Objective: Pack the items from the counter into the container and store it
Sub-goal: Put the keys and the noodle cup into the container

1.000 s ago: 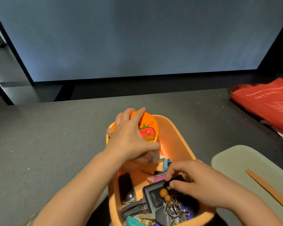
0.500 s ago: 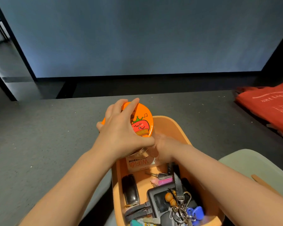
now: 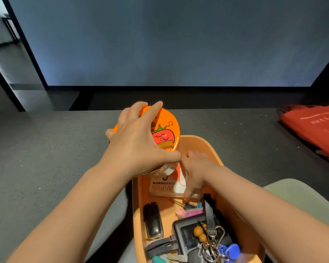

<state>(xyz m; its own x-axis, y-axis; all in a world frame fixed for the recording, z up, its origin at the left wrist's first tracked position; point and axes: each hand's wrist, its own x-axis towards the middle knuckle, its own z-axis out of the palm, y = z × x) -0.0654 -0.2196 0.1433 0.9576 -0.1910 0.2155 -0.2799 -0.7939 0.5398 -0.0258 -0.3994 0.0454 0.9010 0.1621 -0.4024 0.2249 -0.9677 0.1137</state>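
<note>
Over the far end of the orange container (image 3: 213, 149), in the head view, the left hand (image 3: 139, 147) grips a jar by its orange lid (image 3: 165, 128), fingers spread and curled round the rim; the lid carries a cartoon tomato with a green crown, and the clear jar body (image 3: 160, 170) shows just below the palm, tilted toward the camera and held above the container's rim; the right hand (image 3: 196, 171) reaches down inside the container, its fingers resting on a white and orange WiFi box (image 3: 162, 187) that lies against the far inner wall, though whether they pinch it or only touch it I cannot tell, since motion blurs them; nearer the camera the container holds a black car key fob (image 3: 152, 220), a small dark camera (image 3: 186, 236) with grey straps, a key with a pink tag (image 3: 188, 212), and a key ring (image 3: 212, 243) with wooden beads and blue tags; the container sits on a dark grey surface (image 3: 46, 149); a red bag (image 3: 315, 128) lies at the right edge, well apart from it.
</note>
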